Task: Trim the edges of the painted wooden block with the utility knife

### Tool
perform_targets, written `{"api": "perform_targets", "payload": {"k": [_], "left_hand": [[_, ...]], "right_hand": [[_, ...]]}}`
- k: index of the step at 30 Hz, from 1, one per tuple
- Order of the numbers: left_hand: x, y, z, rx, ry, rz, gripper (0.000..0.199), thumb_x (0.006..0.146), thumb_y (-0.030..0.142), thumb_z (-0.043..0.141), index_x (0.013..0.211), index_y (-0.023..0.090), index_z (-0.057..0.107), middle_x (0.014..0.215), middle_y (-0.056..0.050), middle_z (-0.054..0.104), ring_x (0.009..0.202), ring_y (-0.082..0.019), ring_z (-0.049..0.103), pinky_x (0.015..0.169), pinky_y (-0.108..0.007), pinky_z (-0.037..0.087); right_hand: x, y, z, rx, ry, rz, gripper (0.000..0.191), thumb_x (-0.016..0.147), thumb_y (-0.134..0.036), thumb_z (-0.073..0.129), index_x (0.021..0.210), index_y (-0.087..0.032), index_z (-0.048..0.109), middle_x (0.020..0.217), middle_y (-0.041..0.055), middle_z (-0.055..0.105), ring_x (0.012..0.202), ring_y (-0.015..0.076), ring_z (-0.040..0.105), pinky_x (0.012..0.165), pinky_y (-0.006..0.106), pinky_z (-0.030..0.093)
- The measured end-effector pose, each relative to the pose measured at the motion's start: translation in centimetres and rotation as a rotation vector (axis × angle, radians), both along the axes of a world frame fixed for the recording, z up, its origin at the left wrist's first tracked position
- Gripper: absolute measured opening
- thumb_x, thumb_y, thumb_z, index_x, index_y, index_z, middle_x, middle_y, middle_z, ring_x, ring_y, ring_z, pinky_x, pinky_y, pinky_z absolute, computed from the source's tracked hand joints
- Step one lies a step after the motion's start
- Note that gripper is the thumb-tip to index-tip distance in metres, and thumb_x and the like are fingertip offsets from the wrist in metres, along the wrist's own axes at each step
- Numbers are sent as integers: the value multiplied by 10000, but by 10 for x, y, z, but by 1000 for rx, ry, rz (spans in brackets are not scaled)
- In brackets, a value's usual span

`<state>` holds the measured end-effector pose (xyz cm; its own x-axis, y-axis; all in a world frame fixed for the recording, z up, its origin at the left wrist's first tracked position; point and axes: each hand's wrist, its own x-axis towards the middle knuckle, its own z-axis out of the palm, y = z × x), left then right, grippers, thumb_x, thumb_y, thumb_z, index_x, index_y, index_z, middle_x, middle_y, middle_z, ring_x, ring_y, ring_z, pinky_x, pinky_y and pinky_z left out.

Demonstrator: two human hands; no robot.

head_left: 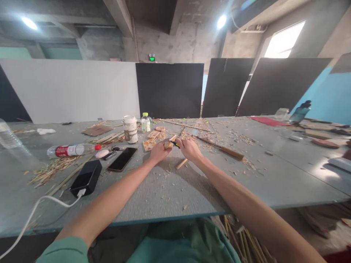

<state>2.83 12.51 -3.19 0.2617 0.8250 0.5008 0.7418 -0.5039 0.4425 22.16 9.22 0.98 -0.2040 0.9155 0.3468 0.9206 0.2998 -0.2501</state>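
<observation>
Over the middle of the grey table (153, 197), my left hand (159, 151) is closed round a small light wooden piece (170, 141). My right hand (189, 149) grips a black and yellow knife (175, 144), whose blade end touches or nearly touches the wooden piece. Just below the hands lies a short wooden stick (181, 163). A long tool with a wooden handle (231, 153) rests to the right, among wood shavings.
A phone (122, 159), a black power bank (86, 178) with a white cable and a red-labelled bottle (71, 150) lie left. A white cup (130, 129) and a green-capped bottle (145, 122) stand behind. A red sheet (270, 121) lies back right.
</observation>
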Motion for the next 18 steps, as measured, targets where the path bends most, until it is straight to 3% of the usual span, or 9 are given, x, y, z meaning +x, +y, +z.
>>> {"api": "perform_targets", "payload": {"k": [5,10,18], "left_hand": [[0,3,1,-65,53,22,374,1041,407,506,1019,162,788,1019,-124,816,997,-284,763,881,-345,559],[1,3,1,-69,106,45,403,1058,406,482,985,159,793,989,-129,815,989,-272,762,885,-324,544],[6,2,4,-60,194,113,408,1054,417,518,993,130,801,990,-173,808,990,-296,771,857,-328,546]], "right_hand": [[-1,-1,0,23,2,36,441,1078,-552,514,948,-168,688,841,4,690,774,162,663,794,348,548],[-1,-1,1,32,-20,15,524,1119,-546,386,892,-177,680,783,5,682,749,165,657,776,334,518],[6,6,2,16,-103,-104,336,1038,-459,644,1211,-174,692,1167,81,724,1029,217,711,915,427,598]]}}
